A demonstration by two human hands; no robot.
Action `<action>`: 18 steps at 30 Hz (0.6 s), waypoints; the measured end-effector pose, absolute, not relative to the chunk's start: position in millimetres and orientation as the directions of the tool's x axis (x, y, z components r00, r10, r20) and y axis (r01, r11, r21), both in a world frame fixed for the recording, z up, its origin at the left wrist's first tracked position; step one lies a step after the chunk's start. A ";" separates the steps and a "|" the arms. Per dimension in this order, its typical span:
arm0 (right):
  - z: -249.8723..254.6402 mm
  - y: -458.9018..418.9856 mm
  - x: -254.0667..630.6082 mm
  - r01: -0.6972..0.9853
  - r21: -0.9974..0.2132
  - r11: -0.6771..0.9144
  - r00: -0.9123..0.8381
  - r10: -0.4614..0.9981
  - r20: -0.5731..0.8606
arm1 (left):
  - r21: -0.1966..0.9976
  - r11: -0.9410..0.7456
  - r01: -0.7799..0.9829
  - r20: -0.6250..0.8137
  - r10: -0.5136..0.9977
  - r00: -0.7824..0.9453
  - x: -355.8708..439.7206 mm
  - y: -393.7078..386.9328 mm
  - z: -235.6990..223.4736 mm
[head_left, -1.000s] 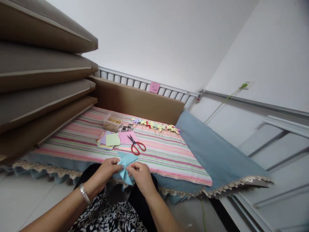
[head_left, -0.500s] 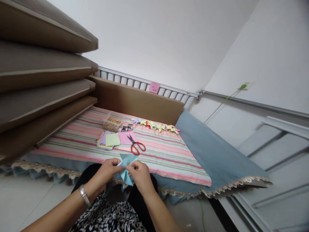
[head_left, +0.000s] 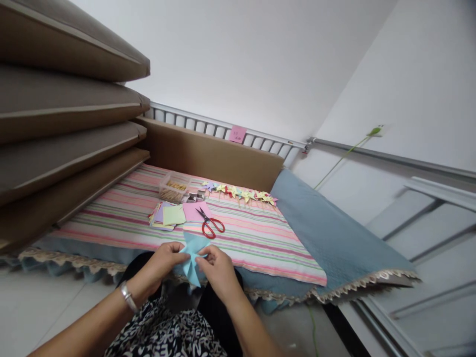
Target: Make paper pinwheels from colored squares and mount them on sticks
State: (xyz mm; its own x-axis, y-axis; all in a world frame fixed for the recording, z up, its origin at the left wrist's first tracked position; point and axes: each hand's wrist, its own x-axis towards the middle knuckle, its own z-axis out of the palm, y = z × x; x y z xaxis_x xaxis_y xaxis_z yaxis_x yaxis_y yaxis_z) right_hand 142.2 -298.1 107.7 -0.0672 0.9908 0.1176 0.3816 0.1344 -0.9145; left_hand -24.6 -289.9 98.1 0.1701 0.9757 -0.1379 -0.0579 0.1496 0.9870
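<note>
A light-blue paper pinwheel is held up between my two hands, just over the near edge of the striped cloth. My left hand pinches its left side between thumb and fingers. From the right, my right hand grips a blade near the middle, its fingers closed. Red-handled scissors lie a little beyond, with their blades pointing away. To their left are a pink paper sheet and a green sheet on a pile of coloured paper squares.
On the striped cloth stands a clear plastic box of small sticks. Small metal-looking boxes sit beside it. A row of finished pinwheels lies at the back. Thick brown cushions are stacked at left.
The pinwheel has turned slightly in my hands, so its upper blade shows more and its lower blade has swung a little left. Both hands keep hold of it.
</note>
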 end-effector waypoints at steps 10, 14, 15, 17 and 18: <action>137.3 -286.4 160.2 0.383 -0.914 0.133 -0.289 0.957 0.018 | 0.973 0.078 0.215 -0.148 0.930 0.337 -20.8 -278.6 107.9; 133.6 -281.0 151.2 0.418 -0.896 0.148 -0.353 0.935 -0.010 | 0.959 0.020 0.283 -0.128 0.921 0.368 -16.9 -272.9 105.8; 133.7 -280.5 150.0 0.434 -0.886 0.162 -0.350 0.937 0.000 | 0.956 0.009 0.294 -0.123 0.921 0.370 -16.6 -271.3 105.2; 134.5 -280.5 149.3 0.461 -0.871 0.171 -0.338 0.941 0.006 | 0.952 -0.006 0.307 -0.113 0.923 0.368 -15.9 -268.1 104.9; 134.7 -280.6 149.5 0.464 -0.870 0.166 -0.325 0.946 0.007 | 0.952 -0.013 0.307 -0.104 0.926 0.364 -15.6 -266.5 105.4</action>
